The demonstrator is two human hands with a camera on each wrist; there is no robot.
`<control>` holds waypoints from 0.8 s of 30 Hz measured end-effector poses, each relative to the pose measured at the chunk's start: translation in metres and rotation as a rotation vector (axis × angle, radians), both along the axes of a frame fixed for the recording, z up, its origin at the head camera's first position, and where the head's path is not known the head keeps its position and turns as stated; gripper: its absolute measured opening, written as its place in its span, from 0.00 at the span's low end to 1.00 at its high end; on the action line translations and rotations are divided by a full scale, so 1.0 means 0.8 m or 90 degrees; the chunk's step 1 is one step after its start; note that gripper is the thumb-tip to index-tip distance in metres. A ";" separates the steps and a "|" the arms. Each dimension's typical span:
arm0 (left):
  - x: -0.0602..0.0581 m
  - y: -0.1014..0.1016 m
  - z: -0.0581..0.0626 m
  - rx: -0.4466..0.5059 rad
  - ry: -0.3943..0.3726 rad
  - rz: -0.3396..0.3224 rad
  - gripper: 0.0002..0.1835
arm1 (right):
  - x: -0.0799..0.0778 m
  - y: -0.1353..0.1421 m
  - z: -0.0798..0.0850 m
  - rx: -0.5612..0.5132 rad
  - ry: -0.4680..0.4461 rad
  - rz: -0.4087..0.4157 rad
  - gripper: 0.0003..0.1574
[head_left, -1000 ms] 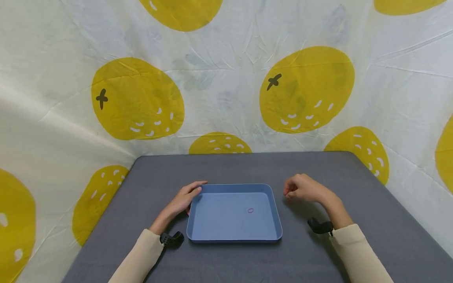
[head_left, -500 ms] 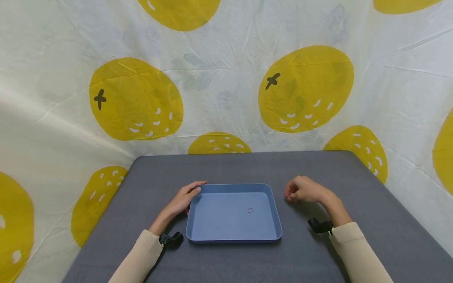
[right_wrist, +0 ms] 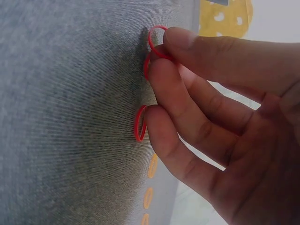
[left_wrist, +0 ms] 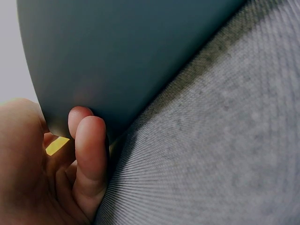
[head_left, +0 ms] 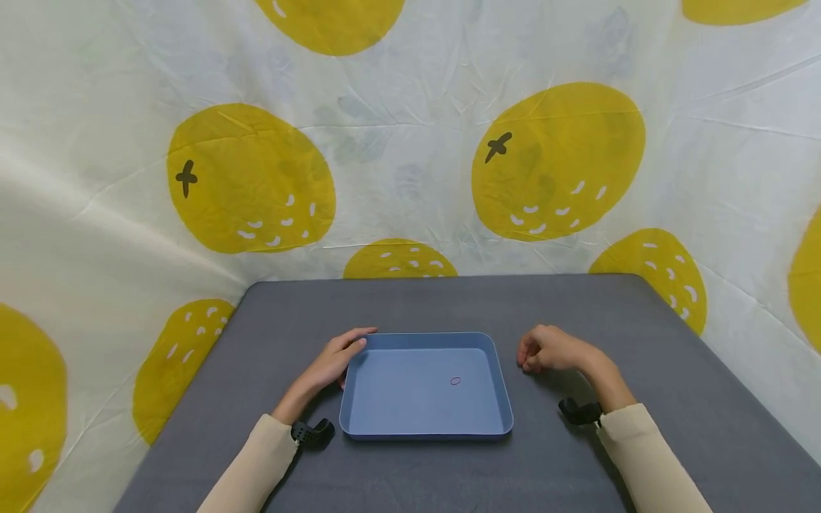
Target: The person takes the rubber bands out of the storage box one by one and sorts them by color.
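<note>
A shallow blue tray (head_left: pixel 417 410) lies on the grey table, with a thin red loop (head_left: pixel 455 381) inside it. My left hand (head_left: pixel 330 362) holds the tray at its far left corner. In the left wrist view its fingertips (left_wrist: pixel 90 140) press against the tray's outer wall (left_wrist: pixel 117 56). Right of the tray, my right hand (head_left: pixel 554 349) is low over the table. In the right wrist view, thumb and forefinger pinch a small red rubber band (right_wrist: pixel 151 41). Another red rubber band (right_wrist: pixel 140 123) is by the lower fingertip, and part of one more red band (right_wrist: pixel 146 66) shows behind the fingers.
Several orange loops (right_wrist: pixel 153 166) lie in a row on the table past the right hand in the right wrist view. Behind the grey table (head_left: pixel 410 306) hangs a white curtain (head_left: pixel 398 178) with yellow fruit prints. Each wrist wears a black camera band (head_left: pixel 580 411).
My right hand has come slightly down and toward me, and its fingers have drawn closer together. The left hand and the tray have stayed in place.
</note>
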State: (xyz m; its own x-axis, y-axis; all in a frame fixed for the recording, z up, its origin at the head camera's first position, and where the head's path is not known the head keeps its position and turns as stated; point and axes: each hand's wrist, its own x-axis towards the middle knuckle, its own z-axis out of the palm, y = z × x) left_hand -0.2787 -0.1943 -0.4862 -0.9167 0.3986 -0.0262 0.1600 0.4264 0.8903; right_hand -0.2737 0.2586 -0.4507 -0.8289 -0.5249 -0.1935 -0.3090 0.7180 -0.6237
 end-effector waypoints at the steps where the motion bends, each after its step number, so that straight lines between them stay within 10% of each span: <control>1: -0.003 -0.001 -0.005 0.000 0.004 0.003 0.21 | 0.001 0.000 -0.001 -0.001 0.001 0.001 0.06; 5: -0.015 -0.005 -0.025 -0.001 0.019 0.009 0.20 | 0.001 -0.001 -0.002 -0.005 0.006 0.002 0.06; 24: -0.015 -0.004 -0.025 -0.011 0.028 0.018 0.19 | 0.004 -0.004 0.001 0.001 0.011 0.007 0.05</control>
State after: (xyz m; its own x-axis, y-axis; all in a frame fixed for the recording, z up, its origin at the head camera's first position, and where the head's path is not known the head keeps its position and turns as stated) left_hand -0.2910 -0.1978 -0.5066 -0.9279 0.3727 0.0079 0.1868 0.4465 0.8751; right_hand -0.2709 0.2554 -0.4496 -0.8259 -0.5343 -0.1803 -0.3279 0.7152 -0.6172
